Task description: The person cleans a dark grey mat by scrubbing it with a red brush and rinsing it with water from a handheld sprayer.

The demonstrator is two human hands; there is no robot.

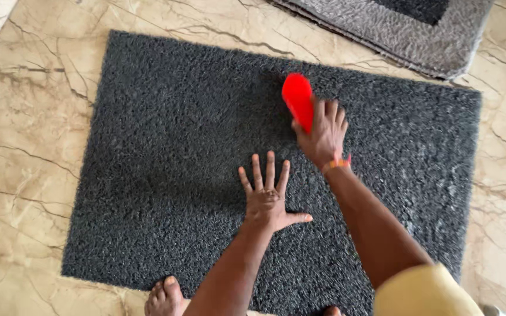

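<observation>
Scrubbing step: your right hand (323, 136), fingers clamped on red brush (298, 100), works dark mat (165, 146); left hand (266, 196), fingers splayed, pins it. Next stroke prob. needs firm downward pressure.

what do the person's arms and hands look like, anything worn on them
Both forearms are bare, with no gloves or rings visible on either hand. The right hand has a thin orange and pink thread band around its wrist. The left hand wears nothing. A pale yellow short sleeve covers the right upper arm.
</observation>
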